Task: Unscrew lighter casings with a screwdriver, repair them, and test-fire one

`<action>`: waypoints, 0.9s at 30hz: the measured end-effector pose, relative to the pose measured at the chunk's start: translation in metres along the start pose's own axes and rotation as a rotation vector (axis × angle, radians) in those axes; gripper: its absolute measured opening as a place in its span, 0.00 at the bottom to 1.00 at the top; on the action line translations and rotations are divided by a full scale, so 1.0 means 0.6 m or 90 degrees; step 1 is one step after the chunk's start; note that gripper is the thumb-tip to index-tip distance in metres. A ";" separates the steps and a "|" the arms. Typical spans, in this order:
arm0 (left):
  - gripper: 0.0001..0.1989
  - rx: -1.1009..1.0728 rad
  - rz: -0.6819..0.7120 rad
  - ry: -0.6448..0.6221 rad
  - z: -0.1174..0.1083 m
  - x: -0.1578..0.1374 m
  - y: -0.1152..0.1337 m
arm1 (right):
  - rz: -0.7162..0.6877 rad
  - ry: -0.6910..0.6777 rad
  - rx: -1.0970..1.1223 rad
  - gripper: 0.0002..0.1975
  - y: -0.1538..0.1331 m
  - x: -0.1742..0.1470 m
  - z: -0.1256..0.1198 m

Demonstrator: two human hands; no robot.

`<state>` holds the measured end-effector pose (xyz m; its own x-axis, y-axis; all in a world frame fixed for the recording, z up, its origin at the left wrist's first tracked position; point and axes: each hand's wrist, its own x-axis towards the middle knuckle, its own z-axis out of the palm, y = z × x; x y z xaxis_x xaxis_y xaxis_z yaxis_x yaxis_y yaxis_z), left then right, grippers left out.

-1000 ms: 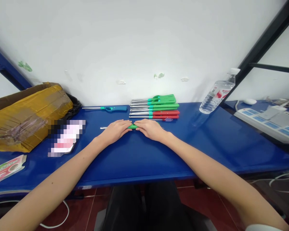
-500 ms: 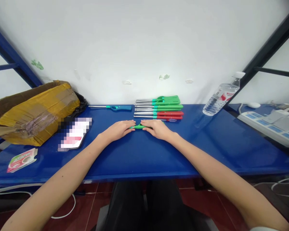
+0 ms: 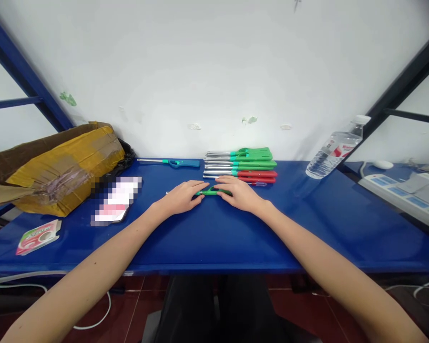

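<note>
A green gas lighter with a metal barrel lies crosswise on the blue table between my two hands. My left hand lies over its barrel end, fingers stretched to the right and thumb apart below. Over the handle end is my right hand, fingers spread and thumb touching or close to the green body. Both palms hide parts of the lighter. Just beyond, several green lighters and red lighters lie in a stacked row, barrels to the left. A pen lies in front of the red ones.
A blue lighter lies by the wall. To the left are a taped cardboard box, a blurred phone and a printed card piece. On the right stand a water bottle and a power strip on the blue table.
The thumbs and fingers of both hands have spread apart, and more of the green lighter shows. The whole view has shifted slightly.
</note>
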<state>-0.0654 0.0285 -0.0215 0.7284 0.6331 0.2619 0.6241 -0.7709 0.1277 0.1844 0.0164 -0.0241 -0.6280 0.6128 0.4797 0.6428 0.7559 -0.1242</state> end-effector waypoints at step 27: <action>0.22 0.006 -0.003 -0.024 0.013 0.005 -0.001 | -0.039 -0.197 -0.325 0.16 -0.055 0.012 -0.009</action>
<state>-0.0615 0.0315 -0.0286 0.7351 0.6395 0.2252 0.6306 -0.7669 0.1193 0.1610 -0.0053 -0.0118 -0.7197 0.6684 0.1880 0.6829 0.6324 0.3658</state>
